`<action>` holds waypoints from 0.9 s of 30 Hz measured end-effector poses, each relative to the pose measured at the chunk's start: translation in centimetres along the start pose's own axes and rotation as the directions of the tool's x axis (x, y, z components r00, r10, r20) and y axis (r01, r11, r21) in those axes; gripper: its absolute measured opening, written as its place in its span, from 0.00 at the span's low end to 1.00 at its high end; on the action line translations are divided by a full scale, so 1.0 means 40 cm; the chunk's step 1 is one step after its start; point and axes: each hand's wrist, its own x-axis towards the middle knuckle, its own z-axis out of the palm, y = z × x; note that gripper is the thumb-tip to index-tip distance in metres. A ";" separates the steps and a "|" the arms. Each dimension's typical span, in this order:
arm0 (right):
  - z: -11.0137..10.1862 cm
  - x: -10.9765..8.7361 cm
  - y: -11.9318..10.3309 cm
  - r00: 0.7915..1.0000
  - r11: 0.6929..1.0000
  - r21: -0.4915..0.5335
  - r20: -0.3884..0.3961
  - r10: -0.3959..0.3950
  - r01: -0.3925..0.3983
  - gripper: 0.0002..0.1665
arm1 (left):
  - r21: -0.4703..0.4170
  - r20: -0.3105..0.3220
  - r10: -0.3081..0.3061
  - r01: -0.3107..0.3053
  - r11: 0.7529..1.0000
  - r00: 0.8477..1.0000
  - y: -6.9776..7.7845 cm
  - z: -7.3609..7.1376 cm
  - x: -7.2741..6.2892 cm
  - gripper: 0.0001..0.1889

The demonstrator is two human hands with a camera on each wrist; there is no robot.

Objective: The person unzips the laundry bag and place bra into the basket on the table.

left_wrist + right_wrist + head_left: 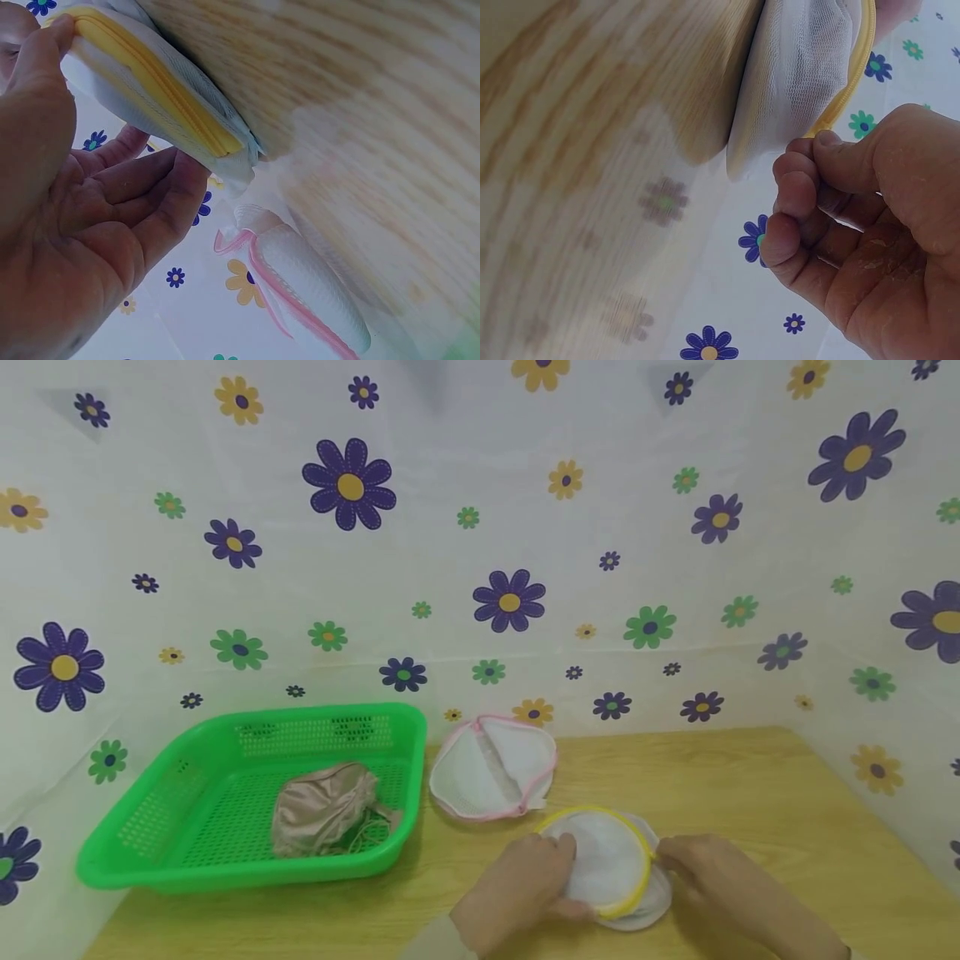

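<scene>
Gripping the yellow-rimmed mesh laundry bag [603,860] on the wooden table [750,793], left hand [517,889] clamps its edge; right hand [708,868] pinches its zipper rim.

tabletop [592,112] blurred, forearms cropped

Round white mesh laundry pouch [606,860] with yellow zip rim, lying flat on the worktop [750,793] between both hands. Pinched at its near-left edge by the left hand [525,881], thumb over the rim; yellow rim at its right edge pinched by the right hand [708,868].
</scene>
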 end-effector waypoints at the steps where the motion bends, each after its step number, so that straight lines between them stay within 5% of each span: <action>1: 0.000 0.000 0.000 1.000 1.000 0.000 0.005 0.004 -0.004 0.12 | 0.006 0.000 0.005 -0.005 1.000 1.000 0.000 0.000 0.000 0.33; 17: -0.004 -0.011 -0.010 0.996 0.996 0.063 0.063 0.066 -0.069 0.16 | 0.034 0.000 0.004 -0.004 0.999 1.000 0.005 0.004 -0.001 0.34; 27: 0.003 -0.009 -0.005 1.000 1.000 0.000 -0.003 -0.001 0.001 0.14 | 0.034 -0.001 0.002 -0.002 0.999 1.000 0.002 0.003 -0.002 0.34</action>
